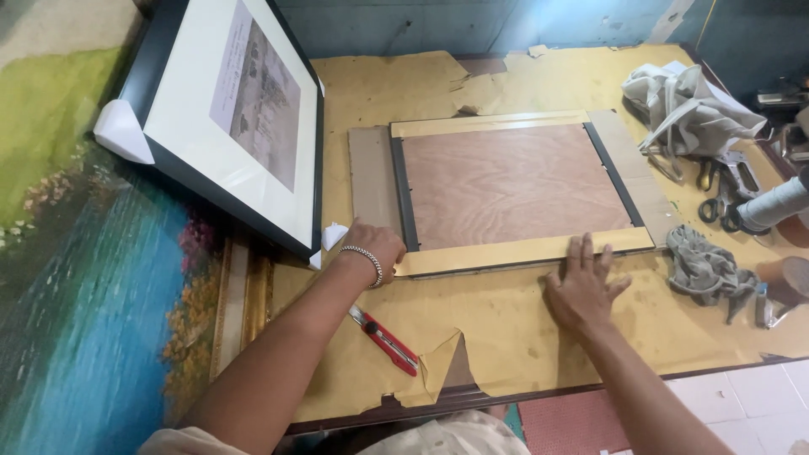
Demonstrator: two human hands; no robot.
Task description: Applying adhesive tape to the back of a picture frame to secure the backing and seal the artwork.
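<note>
Frame (514, 190), face down with its plywood back up, lies mid-counter (506, 337). Left hand (375, 248) presses the near left corner, grip curled; right hand (581, 286) lies flat, fingers spread, on the near taped edge. It looks stiff, light, best held by its edges.

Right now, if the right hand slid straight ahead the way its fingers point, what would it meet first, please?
The right hand lies flat with its fingers already on the tan paper strip along the frame's near edge; beyond that comes the wooden backing board.
</note>
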